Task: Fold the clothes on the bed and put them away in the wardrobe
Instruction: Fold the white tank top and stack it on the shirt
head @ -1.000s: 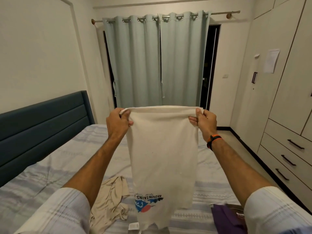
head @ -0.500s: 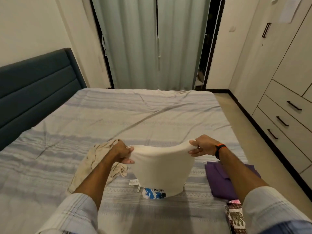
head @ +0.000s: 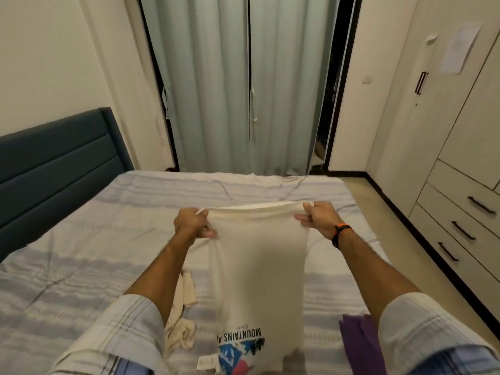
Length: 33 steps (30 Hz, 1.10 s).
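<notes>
Left hand (head: 190,223) and right hand (head: 320,219) each gripped the cream T-shirt (head: 259,266) edge, stretched toward 12 o'clock over the bed (head: 81,253).

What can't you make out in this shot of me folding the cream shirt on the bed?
All in the head view:
- Cream T-shirt: its print and label are cut off by the bottom edge; the word after "MOUNTAINS" is unreadable.
- Beige garment: mostly hidden behind the left arm.
- Purple garment: covered by the right arm and cut by the edge.
- Left hand: motion-blurred, finger detail unclear.
- Paper on the wardrobe: too small to read.
</notes>
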{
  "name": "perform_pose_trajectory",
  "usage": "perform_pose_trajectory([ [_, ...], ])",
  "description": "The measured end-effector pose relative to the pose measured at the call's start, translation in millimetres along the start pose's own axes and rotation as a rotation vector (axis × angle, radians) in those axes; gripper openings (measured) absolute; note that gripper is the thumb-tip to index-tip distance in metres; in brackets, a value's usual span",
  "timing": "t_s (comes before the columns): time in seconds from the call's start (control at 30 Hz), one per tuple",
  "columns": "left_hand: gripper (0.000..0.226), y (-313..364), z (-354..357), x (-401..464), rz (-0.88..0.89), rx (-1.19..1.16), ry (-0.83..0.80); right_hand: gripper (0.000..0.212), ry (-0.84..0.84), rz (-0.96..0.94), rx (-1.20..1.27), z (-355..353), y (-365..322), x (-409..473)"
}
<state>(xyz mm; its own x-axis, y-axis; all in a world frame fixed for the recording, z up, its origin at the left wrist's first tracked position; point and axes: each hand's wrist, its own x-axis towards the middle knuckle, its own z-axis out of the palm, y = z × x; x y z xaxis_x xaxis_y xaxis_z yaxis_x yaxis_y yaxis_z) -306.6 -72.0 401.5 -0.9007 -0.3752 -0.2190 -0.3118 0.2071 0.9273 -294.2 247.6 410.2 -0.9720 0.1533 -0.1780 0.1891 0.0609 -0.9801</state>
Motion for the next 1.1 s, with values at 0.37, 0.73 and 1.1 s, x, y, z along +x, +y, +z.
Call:
perform_pose_trajectory([
  [0.37,0.008,159,-18,-1,0.697,-0.56,0.027,0.025,0.226,-0.675,0.233,-19,-162,9],
  [0.73,0.01,56,-36,-91,0.66,-0.408,-0.109,0.025,0.163,-0.57,0.237,-42,-60,-104],
  [1.1,0.011,-187,-60,-165,0.204,0.092,-0.258,0.018,0.141,-0.002,0.109,-29,174,-218],
])
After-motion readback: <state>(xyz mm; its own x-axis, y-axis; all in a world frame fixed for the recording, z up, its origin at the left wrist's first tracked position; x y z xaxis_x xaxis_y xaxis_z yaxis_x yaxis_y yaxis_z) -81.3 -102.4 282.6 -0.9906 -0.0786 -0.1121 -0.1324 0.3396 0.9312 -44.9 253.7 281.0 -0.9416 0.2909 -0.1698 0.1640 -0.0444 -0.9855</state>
